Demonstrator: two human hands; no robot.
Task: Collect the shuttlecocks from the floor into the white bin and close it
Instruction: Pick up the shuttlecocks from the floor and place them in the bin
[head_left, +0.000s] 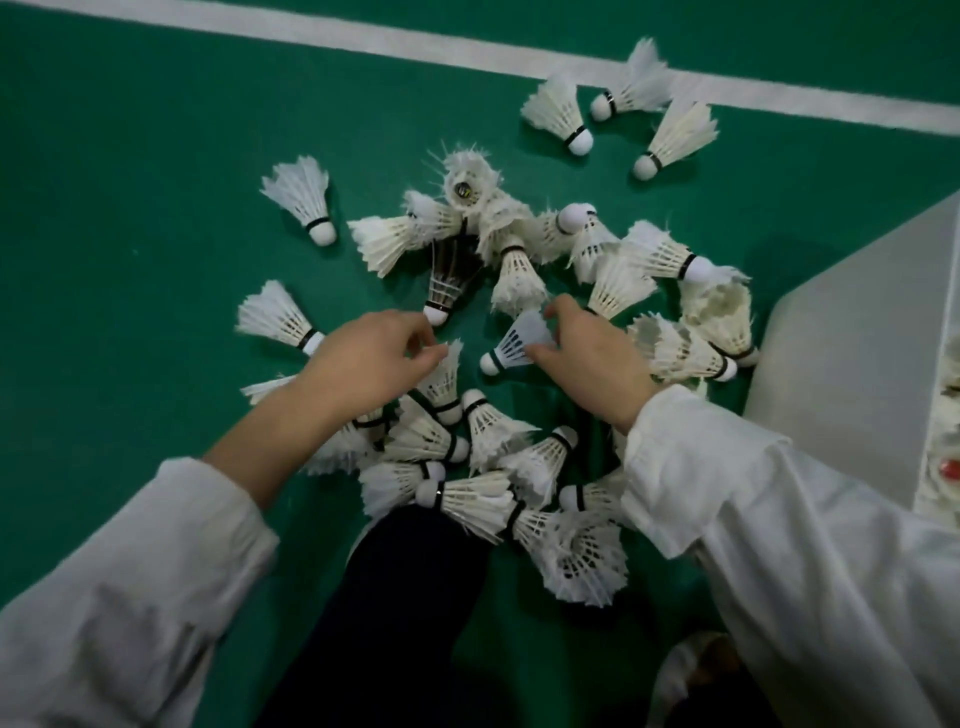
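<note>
A pale shuttlecock (511, 345) is pinched by its skirt in the right grip (584, 358), cork pointing to 8 o'clock and skirt to 2 o'clock, amid the pile (467, 447) strewn on the floor (156, 234). The white bin (857, 338) stands at 3 o'clock of that grip, so the right side is judged nearer. The left grip (371, 358) is curled narrow at 9 o'clock; whether anything is held there cannot be told.

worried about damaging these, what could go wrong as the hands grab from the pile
The right hand pinches a pale shuttlecock by its skirt; a hard squeeze might crush it. Three shuttlecocks near the white line lie apart from the pile and could be overlooked.
</note>
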